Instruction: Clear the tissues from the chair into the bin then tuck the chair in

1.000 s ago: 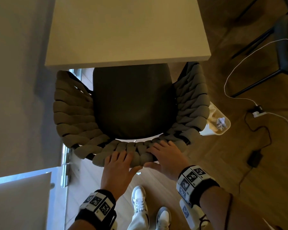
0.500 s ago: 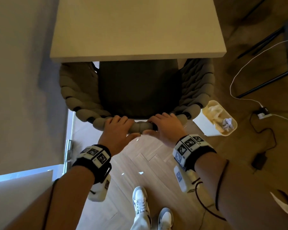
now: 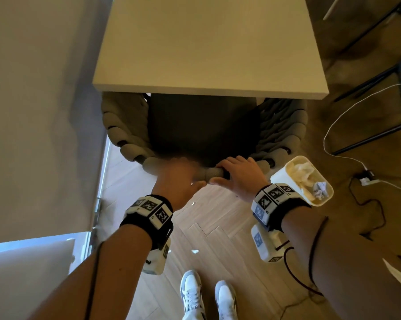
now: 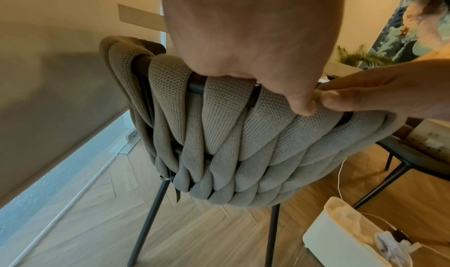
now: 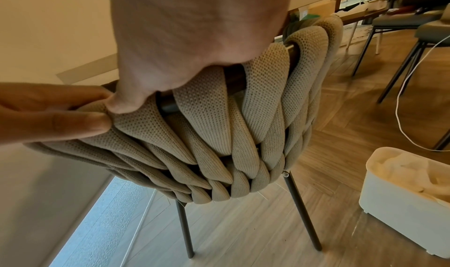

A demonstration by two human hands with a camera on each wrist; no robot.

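Item: chair, woven back; we are gripping its top rail, left hand and right hand both wrapped round it. Bin standing just beside.

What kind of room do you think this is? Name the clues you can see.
Probably a home dining or living area: a plain table with a woven-backed chair pushed under it, herringbone wood floor, and a small white bin holding tissues.
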